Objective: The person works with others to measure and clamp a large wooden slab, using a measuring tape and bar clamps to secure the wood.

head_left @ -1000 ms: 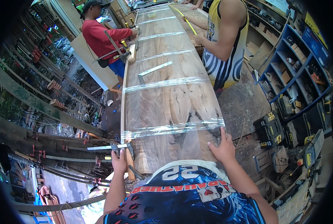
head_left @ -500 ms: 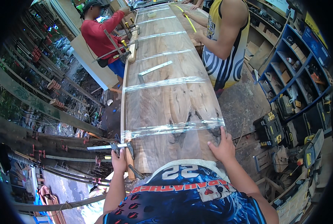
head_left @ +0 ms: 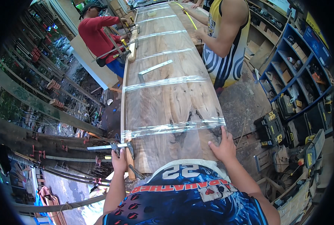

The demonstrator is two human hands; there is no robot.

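At lower left, the left hand (head_left: 119,162) has fingers holding a bar clamp (head_left: 105,147); lower right, the right hand's (head_left: 224,149) fingers spread wide on the wooden slab (head_left: 161,103).

Dark-blue jersey (head_left: 174,210) with red and white markings (head_left: 181,171)

Woodworking w/shop; long wood slab (head_left: 155,105) down the middle w/ a metal square (head_left: 157,67) lying on it; bar clamp (head_left: 107,146) by its near L corner; yellow-handled clamps (head_left: 124,42) along the far half of its L edge; tape measure (head_left: 191,21) stretched by the far part of its R edge; long bars w/ red fittings (head_left: 35,54) off to L; blue shelf unit (head_left: 298,78) & tool case (head_left: 270,129) off R.
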